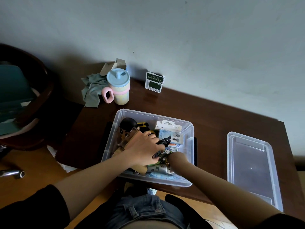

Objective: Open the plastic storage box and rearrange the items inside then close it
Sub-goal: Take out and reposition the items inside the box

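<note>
Left hand (145, 149): fingers curled round the black cable bundle (163, 141), mid-box.
Right hand: buried among items; grip cannot be told.
Lid (252, 169): right of the storage box (118, 116), nearer the right arm.

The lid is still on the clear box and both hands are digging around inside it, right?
Not quite. The lid is off: the head view shows it lying flat on the table, to the right of the clear box. The rest holds: the left hand and the right arm do reach down among the things inside the open box.
</note>
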`<state>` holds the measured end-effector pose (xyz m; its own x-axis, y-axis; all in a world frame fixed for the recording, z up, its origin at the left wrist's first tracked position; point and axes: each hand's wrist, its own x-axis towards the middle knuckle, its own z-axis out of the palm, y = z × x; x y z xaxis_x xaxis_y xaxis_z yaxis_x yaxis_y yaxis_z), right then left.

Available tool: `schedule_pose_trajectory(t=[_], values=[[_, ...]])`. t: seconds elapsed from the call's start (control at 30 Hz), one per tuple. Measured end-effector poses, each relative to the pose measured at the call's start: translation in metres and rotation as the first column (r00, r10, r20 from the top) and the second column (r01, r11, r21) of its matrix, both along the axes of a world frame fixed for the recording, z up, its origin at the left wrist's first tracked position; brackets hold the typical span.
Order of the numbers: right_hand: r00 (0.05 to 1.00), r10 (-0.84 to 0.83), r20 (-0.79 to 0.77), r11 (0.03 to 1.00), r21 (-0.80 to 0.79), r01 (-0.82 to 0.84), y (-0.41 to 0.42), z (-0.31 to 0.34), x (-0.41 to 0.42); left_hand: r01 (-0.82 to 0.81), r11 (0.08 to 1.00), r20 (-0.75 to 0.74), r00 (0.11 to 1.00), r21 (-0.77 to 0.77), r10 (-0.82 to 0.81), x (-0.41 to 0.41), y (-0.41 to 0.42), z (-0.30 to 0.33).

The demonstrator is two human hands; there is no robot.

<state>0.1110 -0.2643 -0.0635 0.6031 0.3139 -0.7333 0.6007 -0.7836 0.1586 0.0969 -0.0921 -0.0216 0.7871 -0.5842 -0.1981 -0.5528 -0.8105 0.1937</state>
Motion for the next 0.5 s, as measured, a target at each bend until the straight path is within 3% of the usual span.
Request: schedule_pose_trajectory(t=[0.5], values=[[0.995, -0.095, 0.018, 0.989, 0.116, 0.092, -0.002, -0.011, -0.005, -0.004, 0.999, 0.051, 0.999, -0.054, 0.006, -0.002, 0.001, -0.004]])
